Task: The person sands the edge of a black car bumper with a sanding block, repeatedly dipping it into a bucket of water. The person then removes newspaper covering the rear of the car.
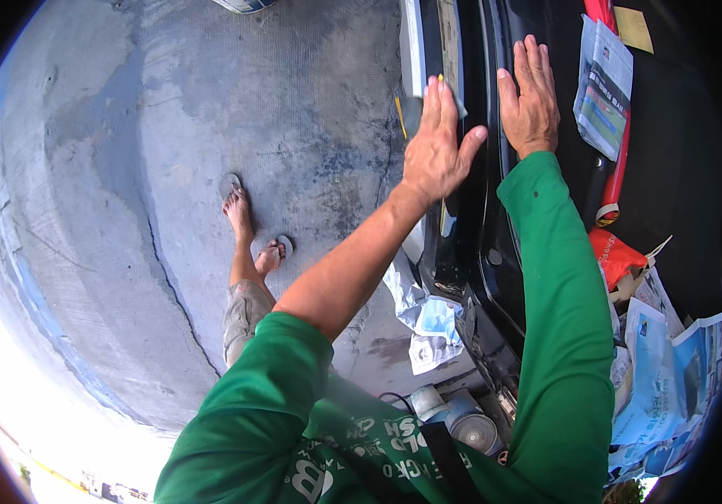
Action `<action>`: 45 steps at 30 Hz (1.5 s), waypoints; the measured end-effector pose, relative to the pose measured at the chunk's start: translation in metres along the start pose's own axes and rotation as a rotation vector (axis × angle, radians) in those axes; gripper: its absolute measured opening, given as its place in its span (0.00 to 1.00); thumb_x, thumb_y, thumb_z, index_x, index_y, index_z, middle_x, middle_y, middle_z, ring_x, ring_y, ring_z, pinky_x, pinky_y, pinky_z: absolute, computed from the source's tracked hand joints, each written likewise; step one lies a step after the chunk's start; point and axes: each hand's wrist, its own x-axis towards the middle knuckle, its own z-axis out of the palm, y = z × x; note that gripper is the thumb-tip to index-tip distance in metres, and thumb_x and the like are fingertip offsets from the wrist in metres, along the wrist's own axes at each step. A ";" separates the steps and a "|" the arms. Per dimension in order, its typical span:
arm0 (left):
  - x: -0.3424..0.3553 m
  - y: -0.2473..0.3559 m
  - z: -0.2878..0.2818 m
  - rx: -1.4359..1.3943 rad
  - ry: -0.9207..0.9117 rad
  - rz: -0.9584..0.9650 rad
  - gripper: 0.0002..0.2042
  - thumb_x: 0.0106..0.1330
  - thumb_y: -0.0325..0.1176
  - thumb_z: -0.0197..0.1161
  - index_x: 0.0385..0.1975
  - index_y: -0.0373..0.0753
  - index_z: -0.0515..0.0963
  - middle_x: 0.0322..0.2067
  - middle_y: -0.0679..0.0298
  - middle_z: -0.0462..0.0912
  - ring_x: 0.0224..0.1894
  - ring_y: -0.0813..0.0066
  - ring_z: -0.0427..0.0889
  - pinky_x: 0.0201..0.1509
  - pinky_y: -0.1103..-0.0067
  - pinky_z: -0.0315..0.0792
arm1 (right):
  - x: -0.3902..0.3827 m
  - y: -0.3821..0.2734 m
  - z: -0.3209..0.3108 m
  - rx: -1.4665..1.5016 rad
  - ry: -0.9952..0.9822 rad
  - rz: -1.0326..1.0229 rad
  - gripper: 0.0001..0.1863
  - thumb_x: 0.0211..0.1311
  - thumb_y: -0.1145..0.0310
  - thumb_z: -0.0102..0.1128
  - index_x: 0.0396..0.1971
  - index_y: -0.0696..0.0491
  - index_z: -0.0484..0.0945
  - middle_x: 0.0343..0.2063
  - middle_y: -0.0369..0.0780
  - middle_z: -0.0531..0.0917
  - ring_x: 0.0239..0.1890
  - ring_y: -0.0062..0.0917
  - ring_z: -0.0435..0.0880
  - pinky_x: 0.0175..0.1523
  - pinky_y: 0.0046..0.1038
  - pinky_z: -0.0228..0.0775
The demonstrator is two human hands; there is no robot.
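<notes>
The left hand (pixel 438 160) was over a grey piece (pixel 410 115) at the edge of the black surface (pixel 672 151), with its fingers straight and near together and the thumb wide apart; how firmly it pressed, I could not tell. The right hand (pixel 531 105) lay flat, its fingers similarly straight, close to a folded newspaper (pixel 606 80).

Head-worn fisheye, facing steeply down past left hand (pixel 438 156) and right hand (pixel 531 109)
</notes>
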 end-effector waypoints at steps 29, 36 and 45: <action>-0.010 -0.011 0.001 -0.062 -0.096 -0.257 0.49 0.76 0.58 0.55 0.76 0.19 0.43 0.76 0.29 0.46 0.81 0.37 0.44 0.83 0.61 0.48 | 0.001 0.000 -0.002 0.001 -0.006 0.009 0.29 0.75 0.57 0.57 0.71 0.54 0.71 0.76 0.43 0.66 0.79 0.42 0.60 0.81 0.43 0.54; -0.151 -0.002 0.020 0.070 -0.259 0.079 0.50 0.75 0.55 0.59 0.77 0.21 0.39 0.76 0.24 0.40 0.80 0.30 0.42 0.82 0.58 0.50 | -0.002 0.002 -0.003 -0.011 -0.023 0.038 0.29 0.75 0.57 0.57 0.71 0.54 0.71 0.76 0.43 0.65 0.79 0.42 0.59 0.80 0.44 0.53; 0.070 -0.014 -0.013 0.207 0.148 0.349 0.38 0.77 0.46 0.59 0.73 0.19 0.56 0.73 0.28 0.56 0.77 0.33 0.55 0.78 0.61 0.60 | 0.005 -0.004 -0.003 0.019 0.015 0.023 0.29 0.75 0.57 0.56 0.70 0.54 0.72 0.75 0.43 0.68 0.78 0.42 0.61 0.80 0.43 0.54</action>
